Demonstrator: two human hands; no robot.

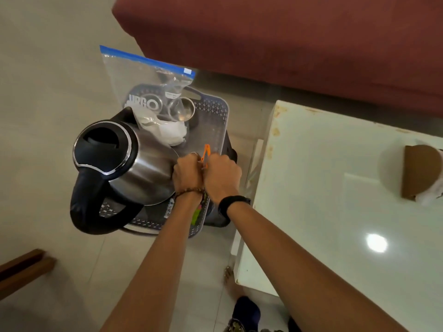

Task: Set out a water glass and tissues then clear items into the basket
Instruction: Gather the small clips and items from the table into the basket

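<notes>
Together, both hands, left (187,172) and right (223,174), close on an orange clip (205,153) right over the basket (215,111), likely so it drops inside beside the kettle (124,161) and bag (146,77). Tissues (417,173) lie apart on the tabletop (323,188).

A dark red sofa (287,37) fills the top of the view, standing on a pale tiled floor (48,80). To the right is a glossy white counter (335,224), chipped along its far edge, with a bright light reflection on its surface. A brown wooden piece of furniture (21,269) juts in at lower left.
</notes>
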